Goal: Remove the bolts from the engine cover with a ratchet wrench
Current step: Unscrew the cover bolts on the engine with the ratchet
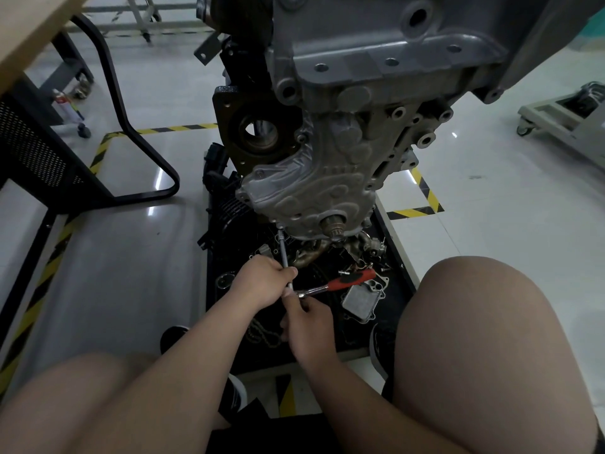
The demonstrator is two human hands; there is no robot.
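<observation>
A grey cast engine cover (304,194) hangs on the engine above a black tray. A ratchet wrench with a red handle (352,280) carries a long steel extension bar (283,253) whose socket sits on a bolt (280,227) at the cover's lower left edge. My left hand (262,283) grips the extension bar near its lower end. My right hand (307,319) pinches the ratchet head just below, fingers curled around it. The red handle sticks out to the right, free of both hands.
The black tray (393,326) under the engine holds loose parts, a chain and a silver cover plate (361,298). My bare knees frame the tray. A black table frame (144,152) stands at left, a wheeled cart (563,116) at right. Yellow-black tape marks the floor.
</observation>
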